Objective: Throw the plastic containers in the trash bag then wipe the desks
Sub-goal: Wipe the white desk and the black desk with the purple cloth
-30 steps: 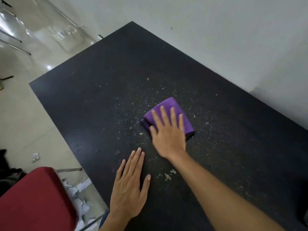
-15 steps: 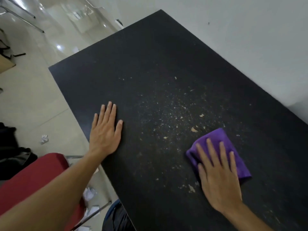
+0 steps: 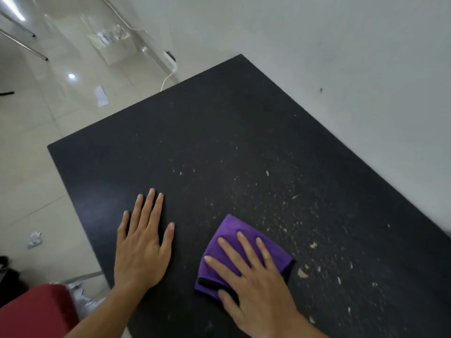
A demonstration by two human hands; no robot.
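Right hand (image 3: 258, 286), fingers spread flat, is pressing the purple cloth (image 3: 229, 237); hasty strokes are probably risking crumbs (image 3: 302, 273) scattering off the desk (image 3: 219, 118).

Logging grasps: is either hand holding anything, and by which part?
Nothing is gripped. The right hand presses flat on the purple cloth; the left hand lies flat on the desk.

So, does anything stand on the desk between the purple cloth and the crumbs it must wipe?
Nothing visible does. The right hand presses the purple cloth flat on the black desk, and the crumbs lie directly beside it. The left hand rests on the other side.
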